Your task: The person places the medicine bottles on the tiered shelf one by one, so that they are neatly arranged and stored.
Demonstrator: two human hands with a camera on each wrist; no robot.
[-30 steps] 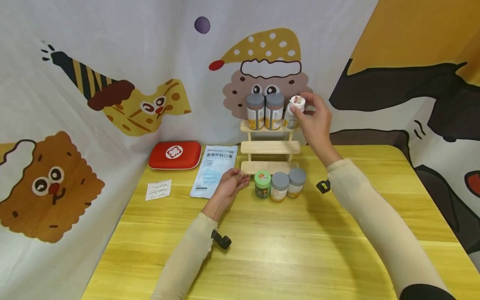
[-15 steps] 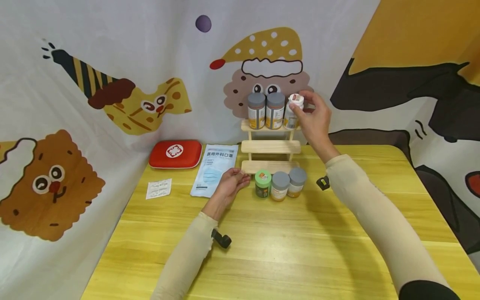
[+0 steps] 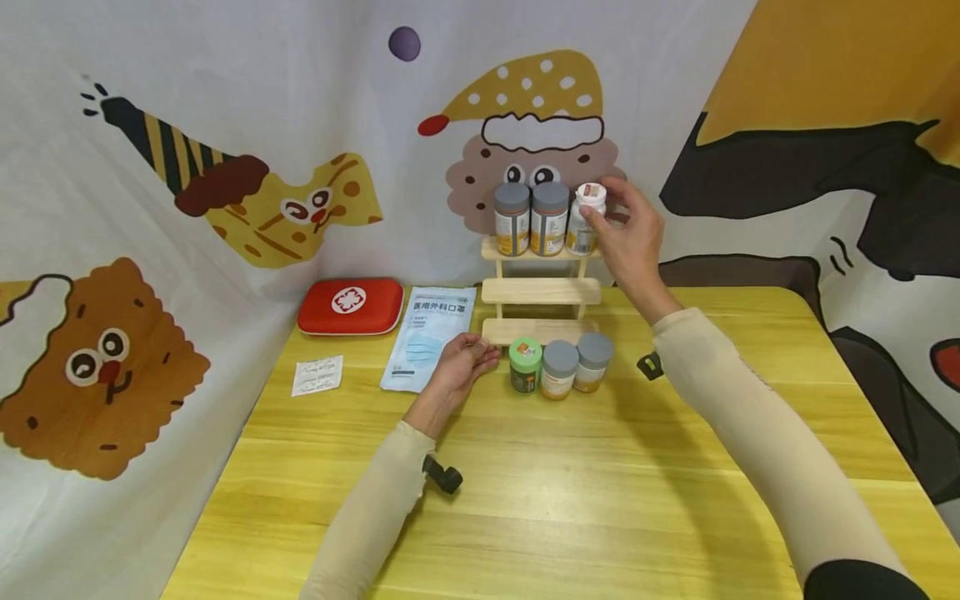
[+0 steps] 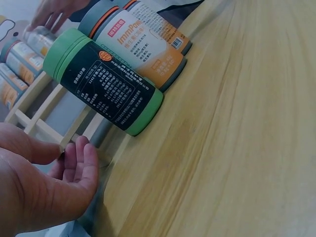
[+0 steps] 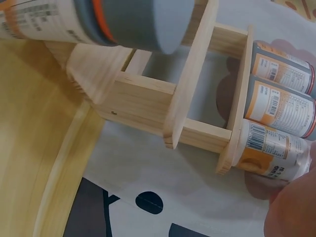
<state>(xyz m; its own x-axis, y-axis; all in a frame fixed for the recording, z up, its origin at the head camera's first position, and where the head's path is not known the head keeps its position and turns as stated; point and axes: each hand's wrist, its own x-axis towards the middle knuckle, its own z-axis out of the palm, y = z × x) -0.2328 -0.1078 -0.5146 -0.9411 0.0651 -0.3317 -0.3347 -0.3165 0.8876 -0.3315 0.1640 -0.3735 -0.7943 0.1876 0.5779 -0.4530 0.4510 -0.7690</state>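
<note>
Atop the rack, capped white bottle in right-hand fingers, contents hidden.

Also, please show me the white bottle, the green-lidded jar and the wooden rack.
White bottle (image 3: 581, 232), head view: on its body.
Green-lidded jar (image 4: 104, 83), left wrist view: on its dark label.
Wooden rack (image 3: 541, 291), head view: on its middle shelf.

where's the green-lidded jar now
In the head view, the green-lidded jar stands on the table before the wooden rack, just left of two grey-lidded jars.

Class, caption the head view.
Right hand grips a white bottle atop a wooden rack, beside two grey-lidded jars; left hand at the bottom tier.
</note>
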